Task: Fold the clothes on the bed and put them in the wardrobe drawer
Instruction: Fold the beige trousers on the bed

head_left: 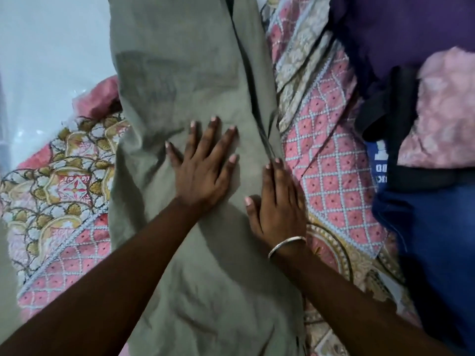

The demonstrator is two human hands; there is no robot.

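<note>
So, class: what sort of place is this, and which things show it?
Probably a bedroom: a patterned quilted bedspread covers a bed, both hands flatten an olive garment on it, and more clothes are piled at the right.

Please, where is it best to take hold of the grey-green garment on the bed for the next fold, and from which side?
Probably at the long right edge of the grey-green garment, just beyond the right hand, coming from the right. That edge lies free on the patterned bedspread, so fingers can slip under it. The left hand lies flat on the middle and can pin the cloth while it folds over.
</note>
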